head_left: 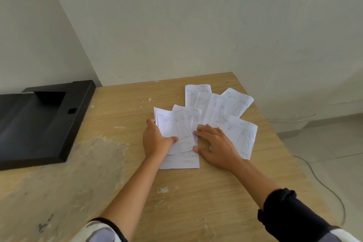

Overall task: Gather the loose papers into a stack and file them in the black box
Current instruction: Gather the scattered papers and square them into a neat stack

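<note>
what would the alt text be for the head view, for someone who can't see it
A person's left hand grips a small stack of papers while the right hand lies flat on other loose papers fanned across a wooden table. An open black box sits to the left.

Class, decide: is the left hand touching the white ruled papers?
Touching. The head view shows the left hand gripping the white ruled papers, thumb on top.

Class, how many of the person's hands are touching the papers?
2. The left hand grips a bundle of papers at its left edge; the right hand lies flat on overlapping sheets beside it.
</note>
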